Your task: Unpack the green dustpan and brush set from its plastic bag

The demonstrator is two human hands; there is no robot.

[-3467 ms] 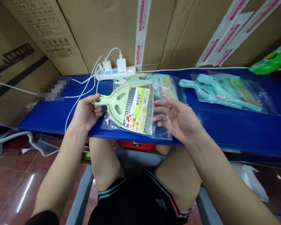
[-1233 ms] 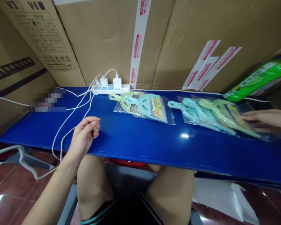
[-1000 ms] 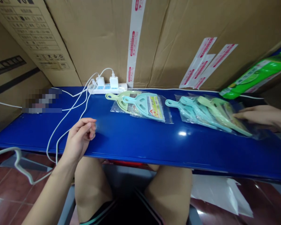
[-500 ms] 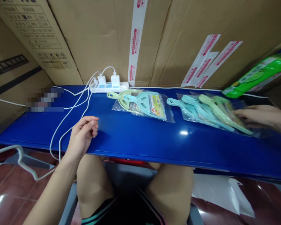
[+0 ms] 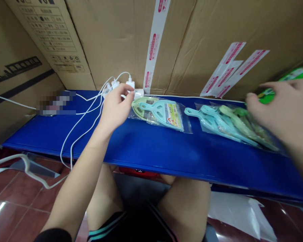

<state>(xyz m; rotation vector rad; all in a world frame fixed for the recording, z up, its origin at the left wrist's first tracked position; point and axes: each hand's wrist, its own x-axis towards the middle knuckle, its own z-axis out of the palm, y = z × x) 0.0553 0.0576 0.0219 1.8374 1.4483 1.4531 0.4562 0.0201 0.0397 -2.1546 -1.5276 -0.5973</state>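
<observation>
My left hand reaches to the back of the blue table, fingers curled and nothing visible in them. It is close to the white power strip with its plugged-in chargers, and just left of a bagged pale green dustpan. An aqua dustpan with a brush lies overlapping that one. My right hand hangs blurred above a clear bag of several pale dustpans, near a bright green package, holding nothing visible.
The blue table is a long, narrow board backed by taped cardboard boxes. White cables trail across its left part and over the front edge. A pixelated patch sits at the left. My knees are below the edge, above a red tiled floor.
My left hand has moved from the table's front toward the power strip. My right hand has lifted off the bagged dustpans and risen toward the green package.
</observation>
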